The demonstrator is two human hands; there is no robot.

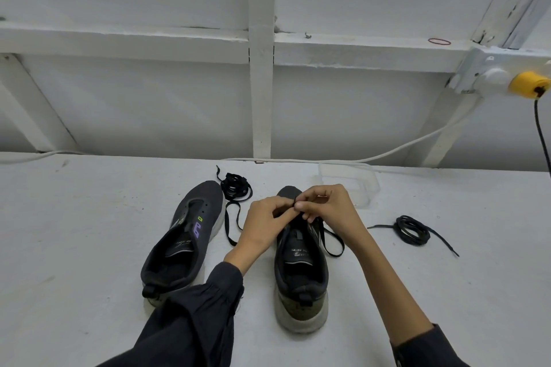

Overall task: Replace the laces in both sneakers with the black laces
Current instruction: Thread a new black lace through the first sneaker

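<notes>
Two dark sneakers stand heel toward me on the white table. The left sneaker [185, 235] has no lace in its eyelets. Over the front of the right sneaker [301, 271], my left hand [265, 220] and my right hand [331, 208] meet, both pinching a flat black lace [331, 243] near its tip. The lace's loose loop trails off the shoe's right side. A bundle of flat black lace [235, 188] lies between the toes, one end running down toward my left wrist. A coiled round black lace [413, 229] lies to the right.
A clear plastic box [348, 180] stands behind the right sneaker near the wall. A white cable [387, 155] runs along the table's back edge to a socket with a yellow plug [527, 83] at upper right. White framed wall behind.
</notes>
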